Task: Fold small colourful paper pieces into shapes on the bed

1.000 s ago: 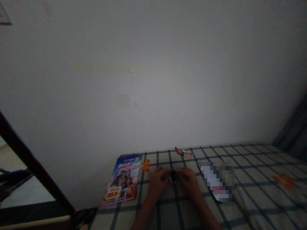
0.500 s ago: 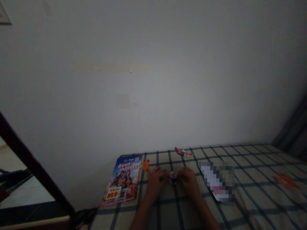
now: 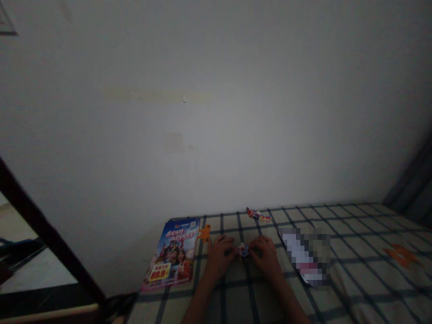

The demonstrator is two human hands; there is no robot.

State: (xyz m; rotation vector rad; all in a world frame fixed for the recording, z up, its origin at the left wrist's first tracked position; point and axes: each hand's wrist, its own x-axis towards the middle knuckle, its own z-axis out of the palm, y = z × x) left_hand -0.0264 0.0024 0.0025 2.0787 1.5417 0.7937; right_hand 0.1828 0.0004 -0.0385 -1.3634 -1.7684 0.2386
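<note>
Both of my hands rest on a checked bed sheet (image 3: 337,292) near the wall. Between them lies a small folded piece of coloured paper (image 3: 242,250). My left hand (image 3: 219,257) pinches its left side with curled fingers. On the paper's right side, my right hand (image 3: 266,256) has its fingers closed on it too. The paper sits low, touching or just above the sheet. The picture is dim and the fingertips are hard to make out.
A colourful flyer (image 3: 173,252) lies flat to the left of my hands. A small folded paper figure (image 3: 258,215) sits by the wall. A blurred sheet (image 3: 305,258) lies to the right. A dark bed post (image 3: 43,231) slants at the left.
The folded paper between my hands has turned slightly and shows more of its light coloured side. My hands stay in the same place.
</note>
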